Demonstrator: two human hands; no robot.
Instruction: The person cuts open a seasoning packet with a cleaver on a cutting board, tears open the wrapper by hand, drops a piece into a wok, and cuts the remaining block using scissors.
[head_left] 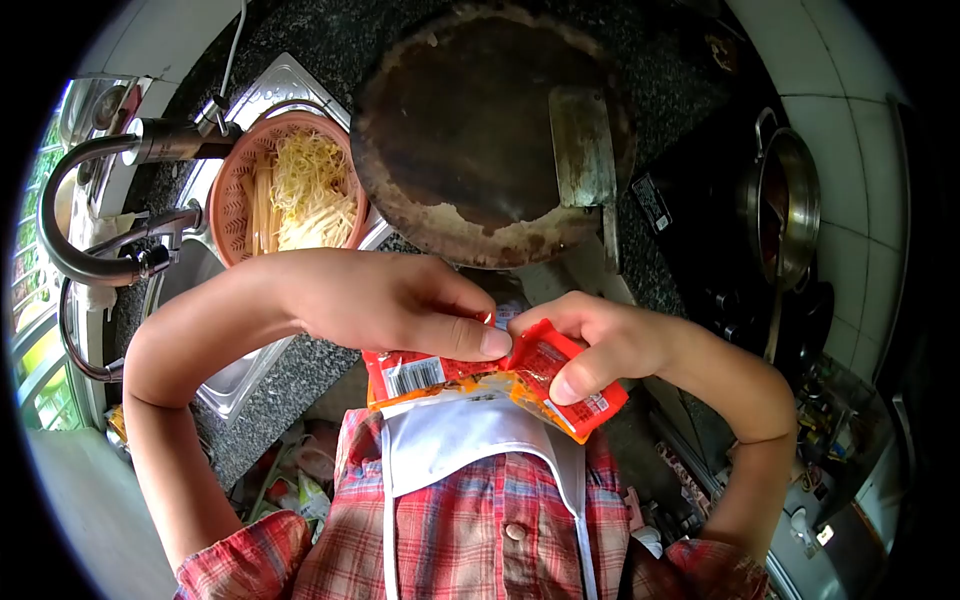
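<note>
In front of my chest, above the white apron (440, 437), both hands grip a red plastic food packet (541, 362) with orange edges and a barcode. My left hand (405, 305) is closed on its left part, thumb pressed along the top. My right hand (612, 345) pinches the right part, which is angled away from the left one. The two parts meet at a crease or tear between my thumbs; I cannot tell which. What is inside the packet is hidden.
A cleaver (582, 150) lies on a round, worn chopping board (450, 130). To the left, a pink colander (232, 205) holds bean sprouts (310, 165) and pale strips by the sink tap (85, 265). A metal pan (800, 210) with a utensil stands at right.
</note>
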